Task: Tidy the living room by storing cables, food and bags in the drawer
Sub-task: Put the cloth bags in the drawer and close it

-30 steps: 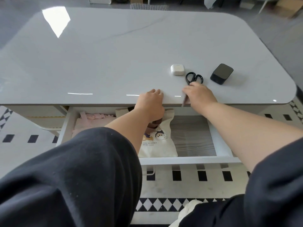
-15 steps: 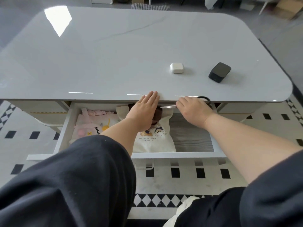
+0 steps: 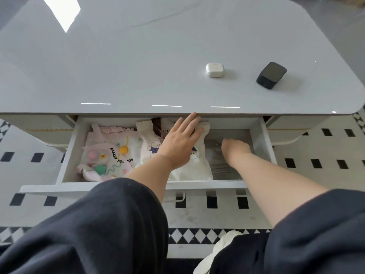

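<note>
Plainly the left grip (image 3: 178, 141) lies flat, fingers straight, pressing the cream bear bag (image 3: 189, 169) down inside the open drawer (image 3: 45, 188); a pink bag (image 3: 110, 153) sits just left of it. Right of that grip, the right grip (image 3: 236, 148) dips into the drawer's bare wooden part, fingers curled under and blurred, so I cannot tell whether it holds anything. Best to pin the cream bag aside so whatever goes in lands on that bare bottom. Beyond both grips the glossy grey desk (image 3: 138, 66) carries a white case (image 3: 214, 70) and a black block (image 3: 271, 75); black-and-white tiled floor (image 3: 325, 147) lies below.
</note>
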### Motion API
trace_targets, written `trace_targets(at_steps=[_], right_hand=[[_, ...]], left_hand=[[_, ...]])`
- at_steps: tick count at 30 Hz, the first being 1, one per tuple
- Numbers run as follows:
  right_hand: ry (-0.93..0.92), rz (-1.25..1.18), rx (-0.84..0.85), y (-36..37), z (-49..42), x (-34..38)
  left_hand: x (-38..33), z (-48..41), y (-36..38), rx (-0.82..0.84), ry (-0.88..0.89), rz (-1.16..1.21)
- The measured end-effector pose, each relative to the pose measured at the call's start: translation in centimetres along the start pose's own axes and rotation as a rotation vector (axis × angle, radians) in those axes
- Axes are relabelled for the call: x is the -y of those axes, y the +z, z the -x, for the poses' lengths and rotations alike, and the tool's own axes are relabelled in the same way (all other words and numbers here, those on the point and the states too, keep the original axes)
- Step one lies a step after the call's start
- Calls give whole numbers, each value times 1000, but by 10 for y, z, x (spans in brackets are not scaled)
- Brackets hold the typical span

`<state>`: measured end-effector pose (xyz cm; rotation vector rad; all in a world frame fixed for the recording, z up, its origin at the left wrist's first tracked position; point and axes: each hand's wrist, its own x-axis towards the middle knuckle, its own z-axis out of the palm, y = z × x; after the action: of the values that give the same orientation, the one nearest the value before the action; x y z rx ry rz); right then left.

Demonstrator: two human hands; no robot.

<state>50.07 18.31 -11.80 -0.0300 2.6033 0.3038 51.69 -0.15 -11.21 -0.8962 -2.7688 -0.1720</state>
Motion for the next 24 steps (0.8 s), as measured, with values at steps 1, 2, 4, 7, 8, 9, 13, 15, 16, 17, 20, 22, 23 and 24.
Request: trace_targets(at_steps=[1, 2, 4, 7, 8, 9, 13, 15, 16, 17, 20, 22, 23, 24], right_hand=[[7, -1, 26, 4, -2, 2], [8, -4, 37, 7, -4, 3], [-5, -18, 28, 14, -7, 4], [-46, -30, 18, 22, -10, 6], [-61, -21, 30, 23, -10, 6], [-71, -12, 44, 24, -11, 6], [-77, -7, 18, 20, -8, 6], [-104, -30, -125, 15, -4, 2], [-131, -46, -220, 12, -1, -1], [-163, -61, -310, 8, 0, -4], [-275, -138, -574, -4, 6, -17], [-298, -129, -691, -15, 8, -23], [-294, -134, -725, -21, 10, -26], [-279, -147, -751, -28, 12, -29]], left_hand=[[0, 0, 1, 5, 2, -12], [0, 0, 3, 15, -2, -23], [1, 1, 5, 18, 3, -43], [5, 2, 8, 37, 47, -99], [6, 3, 8, 52, 62, -124], [7, 3, 8, 64, 72, -145], [10, 3, 5, 91, 85, -198], [12, 3, 1, 90, 97, -208], [12, 3, -2, 86, 104, -202], [12, 2, -5, 80, 107, -194], [6, -9, -21, 81, 60, -158], [2, -18, -29, 151, -13, -152], [1, -23, -31, 197, -60, -133], [-1, -29, -34, 212, -103, -103]])
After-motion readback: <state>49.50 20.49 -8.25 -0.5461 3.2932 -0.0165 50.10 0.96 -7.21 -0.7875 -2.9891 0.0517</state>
